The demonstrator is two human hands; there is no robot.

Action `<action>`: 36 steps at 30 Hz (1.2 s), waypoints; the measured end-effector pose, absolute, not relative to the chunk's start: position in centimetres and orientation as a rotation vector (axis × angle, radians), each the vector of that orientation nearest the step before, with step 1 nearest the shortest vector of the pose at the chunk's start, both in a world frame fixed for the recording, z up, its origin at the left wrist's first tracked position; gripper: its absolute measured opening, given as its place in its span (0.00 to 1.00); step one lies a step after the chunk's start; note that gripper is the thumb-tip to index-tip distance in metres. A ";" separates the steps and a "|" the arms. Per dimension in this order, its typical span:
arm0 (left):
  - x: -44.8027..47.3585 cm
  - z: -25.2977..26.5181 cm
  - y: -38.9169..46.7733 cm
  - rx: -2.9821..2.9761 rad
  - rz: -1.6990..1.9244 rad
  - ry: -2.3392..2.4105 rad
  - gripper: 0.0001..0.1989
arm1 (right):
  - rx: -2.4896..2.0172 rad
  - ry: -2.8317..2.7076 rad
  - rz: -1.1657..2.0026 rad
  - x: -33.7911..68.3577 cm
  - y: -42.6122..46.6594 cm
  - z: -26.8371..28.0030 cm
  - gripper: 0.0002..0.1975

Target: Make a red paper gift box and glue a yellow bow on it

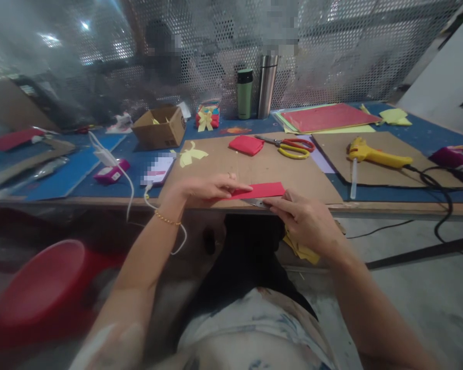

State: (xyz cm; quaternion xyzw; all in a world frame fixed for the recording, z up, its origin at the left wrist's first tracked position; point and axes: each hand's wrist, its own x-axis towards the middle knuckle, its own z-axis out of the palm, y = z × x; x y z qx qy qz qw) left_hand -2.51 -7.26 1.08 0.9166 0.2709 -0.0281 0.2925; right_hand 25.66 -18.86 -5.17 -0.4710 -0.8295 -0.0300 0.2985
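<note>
A folded strip of red paper (264, 190) lies at the front edge of the brown cardboard sheet (212, 172). My left hand (214, 186) rests on the strip's left end, fingers stretched out flat; its thumb is hidden. My right hand (303, 213) is closed round a small tool with a pointed metal blade (257, 203), which sits along the strip's lower edge; the grip hides the handle, so its exact kind is unclear. Further back on the cardboard are a folded red paper piece (247, 145), scissors (293, 147) with red and yellow handles, and a pale yellow paper bow (192, 154).
To the right, a yellow hot glue gun (378, 154) lies on another cardboard sheet (420, 177), its black cable trailing down. A phone (158, 169) with a white cable is at left, near a cardboard box (160, 128). Behind stand a green tumbler (244, 95) and a steel flask (268, 87).
</note>
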 end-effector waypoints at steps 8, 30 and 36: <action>-2.6 1.2 -7.5 2.435 -0.037 0.710 0.27 | -1.265 -2.228 -0.052 25.4 -18.6 -5.3 0.20; -6.9 2.3 -8.1 2.485 -0.120 0.971 0.28 | -1.281 -2.223 -0.019 25.2 -18.5 -5.5 0.19; -6.9 1.8 -8.1 2.480 -0.138 0.998 0.29 | -1.272 -2.241 -0.011 25.0 -18.3 -5.1 0.19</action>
